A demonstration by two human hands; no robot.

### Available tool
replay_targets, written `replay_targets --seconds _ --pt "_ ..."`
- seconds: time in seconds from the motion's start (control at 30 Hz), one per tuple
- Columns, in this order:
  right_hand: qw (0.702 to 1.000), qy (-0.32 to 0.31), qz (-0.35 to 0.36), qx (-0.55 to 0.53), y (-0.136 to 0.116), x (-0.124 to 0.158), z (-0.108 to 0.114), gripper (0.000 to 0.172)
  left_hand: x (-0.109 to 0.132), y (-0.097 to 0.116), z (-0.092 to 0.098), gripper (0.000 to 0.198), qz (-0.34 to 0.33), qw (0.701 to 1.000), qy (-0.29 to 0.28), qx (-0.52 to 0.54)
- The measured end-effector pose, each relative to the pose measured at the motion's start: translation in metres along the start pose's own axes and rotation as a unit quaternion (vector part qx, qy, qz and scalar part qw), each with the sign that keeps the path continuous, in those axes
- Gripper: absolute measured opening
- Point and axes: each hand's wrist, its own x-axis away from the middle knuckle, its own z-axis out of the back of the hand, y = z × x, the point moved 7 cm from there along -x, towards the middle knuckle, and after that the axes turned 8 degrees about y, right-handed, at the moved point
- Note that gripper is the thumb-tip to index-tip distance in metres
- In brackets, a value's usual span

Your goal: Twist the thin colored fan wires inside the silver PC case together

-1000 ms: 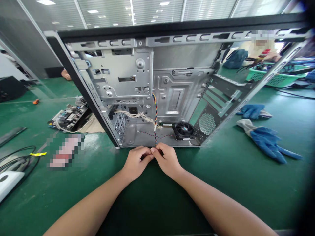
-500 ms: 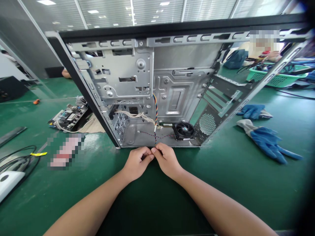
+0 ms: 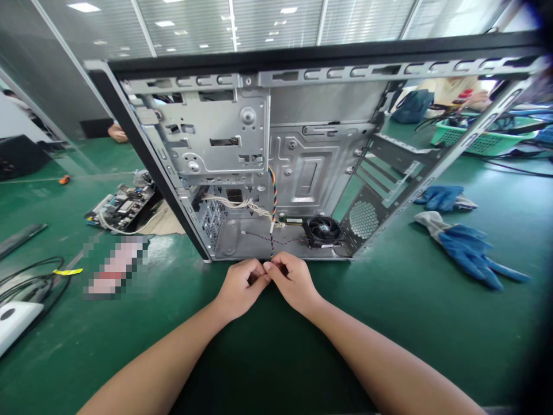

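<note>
An opened computer case [image 3: 324, 101] stands upright on the green table, its bare metal inside facing me. From its drive cage a twisted multicoloured cable [image 3: 273, 196] runs down to my fingers at the case's lower edge. My left hand [image 3: 244, 288] and my right hand [image 3: 291, 282] meet there, both closed in a pinch on the cable's end, which the fingers hide. Inside, a bundle of white wires [image 3: 235, 203] crosses behind the cable. A black cooling fan [image 3: 324, 229] lies on the case floor, with a green memory module [image 3: 294, 220] beside it.
Left of the case lie a circuit board with ports [image 3: 123, 203] and black cables [image 3: 38, 268]. To the right are blue work gloves [image 3: 466, 245] and a green basket [image 3: 488, 138] of cables. Another person's hand [image 3: 117, 132] rests on the table behind the case.
My hands stay pinched at the same spot on the cable, with only a slight shift of the fingers. The other person's hand shows more beyond the case.
</note>
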Motion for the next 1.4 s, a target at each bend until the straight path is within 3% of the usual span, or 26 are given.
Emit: replay_targets --seconds 0.3,0.67,0.9,1.17,1.4 --pt "1.000 0.001 -0.001 0.014 0.0035 -0.0009 -0.0022 0.027 0.0015 -0.0016 -0.0025 0.016 0.039 0.999 -0.027 0.007" --pt "1.000 -0.002 0.006 0.021 0.0020 -0.0010 -0.0014 0.027 0.0001 -0.0046 -0.0040 0.016 0.041 0.999 -0.031 0.017" --pt "1.000 -0.003 -0.005 0.025 0.0034 -0.0017 -0.0013 0.030 0.0004 -0.0040 -0.0014 0.018 0.027 0.999 -0.004 0.026" --pt "0.999 0.007 -0.003 0.031 0.0031 -0.0014 0.0003 0.032 -0.0004 0.0008 0.0015 0.022 -0.025 0.999 0.011 -0.035" --pt "1.000 -0.004 -0.013 0.009 0.0053 -0.0025 -0.0020 0.031 -0.0020 -0.0049 -0.0019 0.020 0.044 0.998 -0.035 0.024"
